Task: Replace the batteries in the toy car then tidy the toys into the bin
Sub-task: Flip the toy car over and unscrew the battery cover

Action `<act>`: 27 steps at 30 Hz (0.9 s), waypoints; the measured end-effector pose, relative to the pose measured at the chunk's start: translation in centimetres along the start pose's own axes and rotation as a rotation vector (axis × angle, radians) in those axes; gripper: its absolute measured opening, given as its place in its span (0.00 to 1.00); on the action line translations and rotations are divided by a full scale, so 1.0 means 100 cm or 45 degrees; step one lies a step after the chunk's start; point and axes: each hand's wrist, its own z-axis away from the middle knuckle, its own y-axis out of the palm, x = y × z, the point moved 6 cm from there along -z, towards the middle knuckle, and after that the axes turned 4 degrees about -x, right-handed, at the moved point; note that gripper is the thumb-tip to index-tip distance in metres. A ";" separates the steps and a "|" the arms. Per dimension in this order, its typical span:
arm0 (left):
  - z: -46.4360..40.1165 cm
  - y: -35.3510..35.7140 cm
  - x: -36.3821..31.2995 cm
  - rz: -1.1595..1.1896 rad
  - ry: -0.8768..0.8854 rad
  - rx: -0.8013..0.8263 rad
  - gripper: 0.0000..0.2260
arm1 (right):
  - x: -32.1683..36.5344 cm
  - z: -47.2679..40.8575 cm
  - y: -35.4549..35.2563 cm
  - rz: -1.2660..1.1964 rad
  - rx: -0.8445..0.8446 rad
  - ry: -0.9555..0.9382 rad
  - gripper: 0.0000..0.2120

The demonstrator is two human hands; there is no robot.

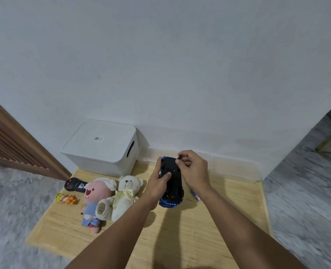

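The blue toy car (pixel 172 186) is turned upside down, its black underside facing me, above the wooden table (pixel 180 239). My left hand (pixel 157 181) grips its left side, thumb pressed on the underside. My right hand (pixel 194 167) sits over the car's far end, fingertips pinching a small dark part there; what it is I cannot tell. A white bin (pixel 102 148) with its lid on stands at the table's back left. A small purple pack (pixel 196 196), possibly batteries, lies just right of the car.
Left of the car lie a white teddy bear (pixel 126 195), a pink plush in blue clothes (pixel 95 202), a small yellow-orange figure (pixel 66 199) and a black remote control (pixel 75 184). A white wall rises behind the table. Grey carpet surrounds it.
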 end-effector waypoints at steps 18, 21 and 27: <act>0.001 0.001 0.000 -0.076 0.016 0.019 0.29 | -0.007 -0.005 -0.005 -0.028 -0.005 0.004 0.08; 0.002 0.003 -0.001 -0.081 0.015 0.026 0.29 | -0.008 -0.005 -0.003 -0.025 0.012 -0.003 0.08; 0.003 0.003 -0.002 -0.081 0.020 0.029 0.29 | -0.008 -0.005 -0.003 0.003 0.023 -0.013 0.09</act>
